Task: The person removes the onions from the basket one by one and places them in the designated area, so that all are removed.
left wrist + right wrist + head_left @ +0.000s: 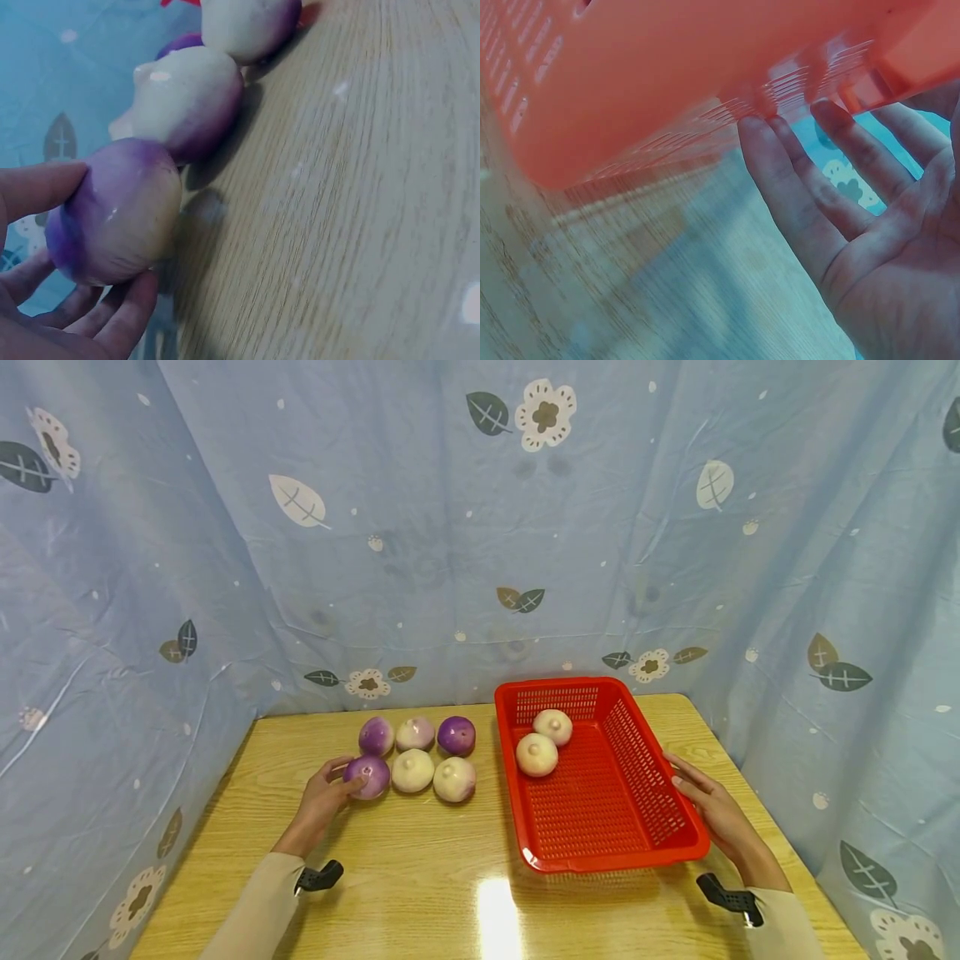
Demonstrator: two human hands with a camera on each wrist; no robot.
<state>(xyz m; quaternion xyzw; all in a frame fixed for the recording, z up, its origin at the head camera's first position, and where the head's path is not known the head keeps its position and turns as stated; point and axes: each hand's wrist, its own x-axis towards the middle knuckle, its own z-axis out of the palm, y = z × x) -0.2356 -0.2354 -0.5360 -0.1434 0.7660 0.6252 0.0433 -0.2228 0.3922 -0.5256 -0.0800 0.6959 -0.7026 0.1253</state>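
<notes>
At the left of the table, my left hand (324, 800) grips a purple turnip (367, 777), thumb on one side and fingers on the other. The left wrist view shows that turnip (120, 214) with its paler side towards the wood. Beside it sit a white turnip (412, 771) and a white one with a purple patch (454, 779). My right hand (716, 814) touches the outer right side of a red plastic basket (592, 810). Extended fingers (769, 161) meet the basket's slotted wall in the right wrist view. Two whitish turnips (537, 755) lie in the basket's left part.
Behind the front row stand a purple-and-white turnip (377, 737), a pale one (416, 734) and a dark purple one (457, 736). A blue patterned curtain (420, 543) hangs behind and along both sides of the wooden table (420, 868).
</notes>
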